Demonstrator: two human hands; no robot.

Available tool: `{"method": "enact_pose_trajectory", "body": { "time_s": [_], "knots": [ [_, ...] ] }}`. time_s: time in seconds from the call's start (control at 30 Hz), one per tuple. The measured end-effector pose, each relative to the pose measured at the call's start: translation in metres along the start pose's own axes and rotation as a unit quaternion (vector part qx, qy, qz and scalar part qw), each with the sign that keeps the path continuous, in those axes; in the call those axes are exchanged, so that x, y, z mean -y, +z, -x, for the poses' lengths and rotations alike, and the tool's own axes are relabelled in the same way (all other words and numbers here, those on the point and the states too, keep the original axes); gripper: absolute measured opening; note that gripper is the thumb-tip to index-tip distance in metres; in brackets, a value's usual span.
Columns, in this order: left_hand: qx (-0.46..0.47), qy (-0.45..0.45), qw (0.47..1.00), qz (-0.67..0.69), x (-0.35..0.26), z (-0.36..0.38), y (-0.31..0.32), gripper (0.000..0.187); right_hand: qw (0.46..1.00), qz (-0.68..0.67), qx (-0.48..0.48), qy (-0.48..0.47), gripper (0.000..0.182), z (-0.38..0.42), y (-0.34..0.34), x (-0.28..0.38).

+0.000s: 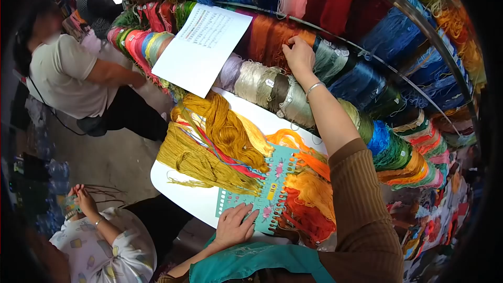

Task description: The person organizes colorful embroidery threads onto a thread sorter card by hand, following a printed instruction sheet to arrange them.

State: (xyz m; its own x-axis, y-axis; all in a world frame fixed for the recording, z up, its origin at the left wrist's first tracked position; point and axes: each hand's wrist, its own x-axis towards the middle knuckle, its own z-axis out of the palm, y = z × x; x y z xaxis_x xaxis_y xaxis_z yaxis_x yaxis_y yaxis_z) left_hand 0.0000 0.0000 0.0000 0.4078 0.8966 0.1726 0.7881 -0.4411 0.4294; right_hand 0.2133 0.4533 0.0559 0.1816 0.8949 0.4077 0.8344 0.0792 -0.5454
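My left hand (236, 225) lies flat with its fingers spread on the lower left part of a green card (272, 181) with holes along its edges. Olive and golden thread bundles (204, 152) hang from the card's left side, orange and red ones (309, 204) from its right. My right hand (299, 55), a bracelet at the wrist, reaches up to the rack, its fingers bent together at orange-brown thread (267, 39); what they hold, if anything, is hidden. A printed paper sheet (201, 47) rests on the thread rolls left of it.
A white table (173, 175) lies under the card. Curved metal rails (387, 68) cross the rack above blue thread skeins (387, 26). One person (73, 73) stands at the left, another (99, 5) behind, and a third (110, 246) sits at lower left, hands holding thin strands.
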Motion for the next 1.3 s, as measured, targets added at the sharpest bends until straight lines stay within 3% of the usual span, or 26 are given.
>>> {"method": "enact_pose_trajectory", "body": {
  "time_s": [0.3, 0.4, 0.47, 0.5, 0.6, 0.7, 0.77, 0.83, 0.87, 0.9, 0.97, 1.1, 1.17, 1.3],
  "knots": [
    [-0.001, 0.012, 1.000, 0.005, 0.006, 0.003, -0.002, 0.047, 0.998, -0.033, -0.023, 0.044, 0.014, 0.002, 0.011, 0.001],
    [-0.015, 0.016, 1.000, 0.017, 0.007, -0.001, -0.003, 0.046, 0.988, -0.136, -0.019, 0.065, 0.013, -0.002, 0.016, -0.005],
    [0.005, 0.009, 0.996, 0.087, 0.011, -0.003, -0.011, 0.042, 0.892, -0.402, 0.009, 0.207, 0.009, 0.000, 0.019, 0.000],
    [-0.032, -0.003, 0.991, 0.130, 0.012, -0.006, -0.017, 0.040, 0.892, -0.402, 0.007, 0.207, 0.009, 0.002, 0.017, 0.002],
    [-0.115, -0.031, 0.972, 0.200, 0.010, -0.020, -0.040, 0.032, 0.738, -0.606, 0.023, 0.296, 0.009, 0.006, 0.016, 0.006],
    [-0.151, -0.037, 0.962, 0.225, 0.010, -0.055, -0.064, 0.028, 0.719, -0.618, 0.035, 0.317, 0.008, 0.008, 0.022, 0.002],
    [-0.162, -0.029, 0.956, 0.244, 0.013, -0.084, -0.070, 0.024, 0.737, -0.596, 0.021, 0.317, 0.009, 0.008, 0.026, 0.003],
    [-0.162, -0.008, 0.957, 0.239, 0.017, -0.123, -0.085, 0.025, 0.816, -0.508, -0.005, 0.277, 0.013, 0.010, 0.028, 0.005],
    [-0.171, 0.005, 0.954, 0.247, 0.021, -0.144, -0.089, 0.026, 0.816, -0.507, -0.007, 0.278, 0.013, 0.008, 0.036, 0.002],
    [-0.181, 0.019, 0.949, 0.256, 0.026, -0.166, -0.091, 0.026, 0.863, -0.440, -0.052, 0.241, 0.015, 0.004, 0.050, -0.006],
    [-0.170, -0.036, 0.940, 0.294, 0.033, -0.208, -0.095, 0.026, 0.915, -0.322, -0.100, 0.221, 0.024, 0.003, 0.052, -0.007],
    [-0.223, 0.035, 0.932, 0.282, 0.068, -0.306, -0.087, 0.028, 0.922, -0.275, -0.135, 0.237, 0.026, 0.006, 0.044, 0.003],
    [-0.256, 0.076, 0.939, 0.215, 0.079, -0.355, -0.089, 0.028, 0.925, -0.268, -0.148, 0.226, 0.026, 0.005, 0.046, 0.001],
    [-0.217, 0.113, 0.957, 0.153, 0.103, -0.429, -0.077, 0.034, 0.934, -0.255, -0.122, 0.220, 0.023, 0.006, 0.041, 0.005]
  ]
}}
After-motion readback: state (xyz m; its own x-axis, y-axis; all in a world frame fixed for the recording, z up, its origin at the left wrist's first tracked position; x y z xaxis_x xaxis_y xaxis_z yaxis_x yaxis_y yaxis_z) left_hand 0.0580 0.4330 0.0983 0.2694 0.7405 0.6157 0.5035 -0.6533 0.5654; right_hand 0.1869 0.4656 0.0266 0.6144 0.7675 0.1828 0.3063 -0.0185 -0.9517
